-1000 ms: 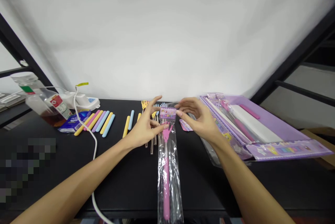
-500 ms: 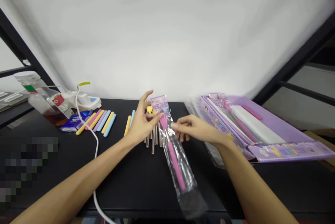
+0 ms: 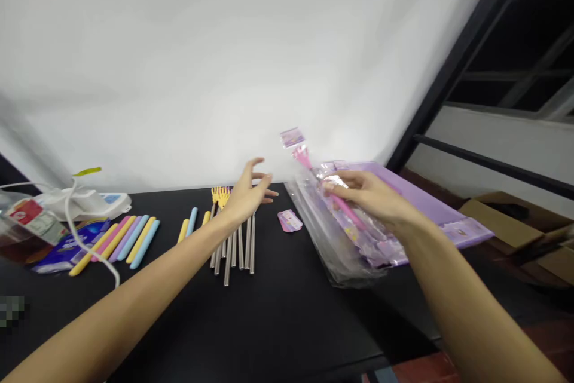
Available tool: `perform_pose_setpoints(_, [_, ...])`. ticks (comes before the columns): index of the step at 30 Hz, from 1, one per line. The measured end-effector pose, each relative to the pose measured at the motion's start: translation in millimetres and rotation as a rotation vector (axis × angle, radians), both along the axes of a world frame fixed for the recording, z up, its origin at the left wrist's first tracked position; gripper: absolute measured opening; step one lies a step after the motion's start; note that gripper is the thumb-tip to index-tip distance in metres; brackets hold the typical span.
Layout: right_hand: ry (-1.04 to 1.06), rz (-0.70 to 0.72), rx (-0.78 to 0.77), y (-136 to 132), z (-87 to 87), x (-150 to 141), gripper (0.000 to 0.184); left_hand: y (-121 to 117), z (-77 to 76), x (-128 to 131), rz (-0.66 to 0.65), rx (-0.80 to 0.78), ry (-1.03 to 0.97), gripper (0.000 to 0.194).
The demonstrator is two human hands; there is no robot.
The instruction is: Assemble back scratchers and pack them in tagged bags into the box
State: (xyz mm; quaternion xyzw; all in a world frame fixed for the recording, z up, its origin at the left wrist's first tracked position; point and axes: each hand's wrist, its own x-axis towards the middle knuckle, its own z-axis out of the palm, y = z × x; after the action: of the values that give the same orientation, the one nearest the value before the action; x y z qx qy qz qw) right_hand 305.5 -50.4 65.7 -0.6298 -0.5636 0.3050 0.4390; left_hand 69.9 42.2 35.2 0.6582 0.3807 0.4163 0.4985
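My right hand (image 3: 365,195) is closed around a pink back scratcher (image 3: 347,211) in a clear plastic sleeve, its hand-shaped head up and to the left. A printed label (image 3: 292,137) tops the sleeve. The hand is over the purple display box (image 3: 403,192), whose near side is partly hidden by the sleeve. My left hand (image 3: 249,195) hovers with fingers apart, holding nothing. Beneath and beside it lie several metal back scratcher rods (image 3: 228,257), some with yellow hand-shaped heads (image 3: 223,198). A small stack of printed cards (image 3: 289,221) lies between the two hands.
Clear plastic sleeves (image 3: 320,236) lie along the box's left side. Yellow, pink, purple and blue handle tubes (image 3: 130,239) are lined up on the left, near a blue packet (image 3: 74,245), a white power strip (image 3: 83,204) and its cable. A cardboard box (image 3: 515,221) stands at far right.
My right hand has carried the bagged back scratcher rightward from the middle to over the purple box. My left hand has let go of it. The view has turned right, and the printed cards now show.
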Motion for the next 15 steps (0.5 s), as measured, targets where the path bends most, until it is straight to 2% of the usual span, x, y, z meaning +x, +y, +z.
perform_pose_setpoints(3, [0.034,-0.204,0.049,0.0,-0.2,49.8,0.05,-2.4,-6.0,39.1,-0.148,0.193,0.188,0.031])
perform_pose_setpoints(7, [-0.041,-0.307,0.071,5.8,-22.0,94.6,0.054,-16.6,-13.1,83.6,-0.338,0.537,0.405,0.033])
perform_pose_setpoints(11, [-0.251,-0.286,-0.008,9.2,-50.6,103.8,0.057,-29.9,-19.0,111.7,-0.397,0.729,0.594,0.045])
perform_pose_setpoints(15, [-0.663,-0.278,0.023,7.6,-57.6,92.7,0.026,-30.8,-25.1,122.9,-0.378,0.797,0.731,0.048])
